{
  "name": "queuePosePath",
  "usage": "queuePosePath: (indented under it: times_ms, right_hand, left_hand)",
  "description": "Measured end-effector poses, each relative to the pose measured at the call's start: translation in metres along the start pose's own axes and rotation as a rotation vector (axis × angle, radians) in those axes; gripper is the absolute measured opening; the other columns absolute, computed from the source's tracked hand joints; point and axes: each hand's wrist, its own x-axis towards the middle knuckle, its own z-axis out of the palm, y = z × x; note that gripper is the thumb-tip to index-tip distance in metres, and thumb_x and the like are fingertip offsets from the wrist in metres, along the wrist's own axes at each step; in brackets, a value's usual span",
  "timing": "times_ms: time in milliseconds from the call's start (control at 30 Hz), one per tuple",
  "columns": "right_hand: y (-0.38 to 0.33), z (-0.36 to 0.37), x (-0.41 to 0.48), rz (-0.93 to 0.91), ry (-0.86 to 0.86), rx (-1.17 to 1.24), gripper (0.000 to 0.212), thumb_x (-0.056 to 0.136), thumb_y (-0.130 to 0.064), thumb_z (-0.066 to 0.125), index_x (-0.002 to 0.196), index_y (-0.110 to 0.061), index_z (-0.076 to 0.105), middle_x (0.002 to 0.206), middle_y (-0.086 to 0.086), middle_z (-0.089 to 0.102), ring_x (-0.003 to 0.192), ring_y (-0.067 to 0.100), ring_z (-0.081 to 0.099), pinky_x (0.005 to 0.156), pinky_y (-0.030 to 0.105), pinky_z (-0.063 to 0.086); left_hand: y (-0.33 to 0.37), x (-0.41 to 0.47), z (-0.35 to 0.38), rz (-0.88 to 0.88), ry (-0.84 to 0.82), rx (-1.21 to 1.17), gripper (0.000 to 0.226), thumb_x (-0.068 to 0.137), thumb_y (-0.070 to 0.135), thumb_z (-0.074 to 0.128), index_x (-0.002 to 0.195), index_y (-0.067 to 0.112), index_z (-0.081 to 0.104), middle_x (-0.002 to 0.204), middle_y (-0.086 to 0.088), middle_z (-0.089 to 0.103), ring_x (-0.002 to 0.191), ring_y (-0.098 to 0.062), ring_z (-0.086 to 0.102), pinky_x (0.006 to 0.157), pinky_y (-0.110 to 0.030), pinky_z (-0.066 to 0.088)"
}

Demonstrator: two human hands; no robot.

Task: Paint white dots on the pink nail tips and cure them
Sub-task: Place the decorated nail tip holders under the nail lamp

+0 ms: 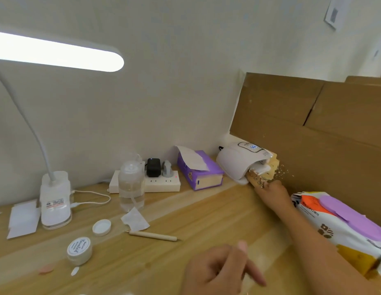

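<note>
At the back right, my right hand (270,191) holds the near end of a wooden strip (256,179) that carries several small nail tips. The strip's far end sits in the mouth of the white curing lamp (236,161), whose display is lit. My left hand (219,269) hovers low in the foreground with loosely curled fingers and nothing in it. A wooden dotting tool (153,235) lies on the table. A small open jar (79,250) stands to its left, with the white lid (101,227) beside it. One loose pink nail tip (46,268) and one white nail tip (75,271) lie near the jar.
A lit desk lamp (55,199) stands at the left, with a clear bottle (131,186) and a power strip (162,184) behind. A purple tissue box (199,171) sits next to the curing lamp. A wipes pack (342,222) and cardboard (313,124) fill the right.
</note>
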Motion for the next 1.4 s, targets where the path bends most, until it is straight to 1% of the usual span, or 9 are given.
queuePosePath:
  times_ms: [33,133,333,400,500,600,767,1233,1400]
  right_hand:
    - [-0.002,0.003,0.004,-0.063,0.048,0.04,0.025,0.09,-0.031,0.067,0.085,-0.008,0.059,0.079,0.01,0.06,0.076,0.029,0.055,0.062,0.031,0.036]
    - [-0.01,0.011,0.021,-0.157,0.129,0.122,0.056,0.09,-0.015,0.068,0.049,-0.023,0.032,0.047,-0.006,0.032,0.06,0.022,0.037,0.049,0.031,0.024]
    - [-0.009,0.026,0.04,0.014,0.154,0.355,0.022,0.089,0.011,0.046,0.078,-0.007,0.053,0.076,0.01,0.049,0.081,0.021,0.044,0.058,0.022,0.033]
    - [-0.007,0.03,0.033,0.039,0.225,0.52,0.028,0.089,0.01,0.045,0.112,-0.002,0.055,0.099,0.01,0.055,0.09,0.02,0.049,0.062,0.023,0.038]
    - [-0.015,0.027,0.027,-0.127,0.406,0.643,0.037,0.087,0.018,0.039,0.115,-0.003,0.052,0.107,0.01,0.055,0.088,0.018,0.051,0.066,0.016,0.039]
    - [-0.032,0.013,0.042,-0.332,0.475,0.436,0.04,0.082,0.018,0.04,0.112,-0.001,0.058,0.111,0.014,0.058,0.101,0.025,0.052,0.084,0.024,0.041]
    - [-0.057,0.005,0.09,-0.453,0.213,-0.285,0.042,0.092,0.004,0.044,0.133,0.0,0.054,0.127,0.023,0.051,0.116,0.04,0.043,0.097,0.036,0.031]
    - [-0.097,-0.025,0.127,-0.399,0.04,-0.798,0.037,0.098,-0.014,0.043,0.133,-0.02,0.056,0.135,0.013,0.036,0.126,0.035,0.032,0.105,0.041,0.032]
    - [-0.117,-0.008,0.056,-0.619,0.22,-0.06,0.015,0.091,-0.002,0.058,0.104,0.001,0.065,0.107,0.021,0.061,0.097,0.034,0.053,0.089,0.037,0.04]
  left_hand:
    - [-0.01,0.012,0.014,0.005,-0.102,-0.049,0.05,0.09,0.046,0.062,0.05,0.018,0.073,0.038,0.005,0.042,0.037,-0.004,0.035,0.043,-0.013,0.028]
    - [-0.038,0.052,0.026,-0.055,0.049,-0.102,0.051,0.096,0.017,0.054,0.049,0.015,0.072,0.039,0.003,0.039,0.039,-0.005,0.033,0.045,-0.015,0.029]
    - [-0.063,0.068,0.016,-0.039,0.123,-0.182,0.054,0.097,0.014,0.05,0.049,0.014,0.072,0.041,0.005,0.043,0.039,-0.002,0.037,0.046,-0.012,0.032]
    - [-0.066,0.068,0.016,-0.025,0.094,-0.159,0.053,0.097,0.017,0.05,0.049,0.017,0.072,0.042,0.005,0.044,0.04,-0.002,0.038,0.047,-0.012,0.032]
    - [-0.067,0.067,0.016,-0.034,0.086,-0.11,0.052,0.097,0.021,0.05,0.051,0.022,0.073,0.044,0.006,0.046,0.043,-0.002,0.04,0.05,-0.013,0.034]
    - [-0.068,0.068,0.015,-0.019,0.09,-0.094,0.051,0.097,0.024,0.05,0.052,0.025,0.073,0.045,0.006,0.048,0.045,-0.002,0.043,0.052,-0.012,0.035]
    - [-0.072,0.07,0.018,-0.026,0.086,-0.084,0.049,0.096,0.025,0.052,0.053,0.024,0.074,0.044,0.004,0.05,0.042,-0.004,0.042,0.049,-0.013,0.034]
    - [-0.065,0.066,0.021,0.038,0.028,0.037,0.046,0.097,0.025,0.053,0.055,0.034,0.071,0.048,0.01,0.05,0.046,0.0,0.043,0.052,-0.013,0.033]
    - [-0.043,0.053,0.012,0.345,0.141,0.266,0.036,0.085,0.045,0.046,0.077,0.026,0.075,0.059,0.016,0.052,0.064,0.006,0.049,0.066,-0.015,0.04]
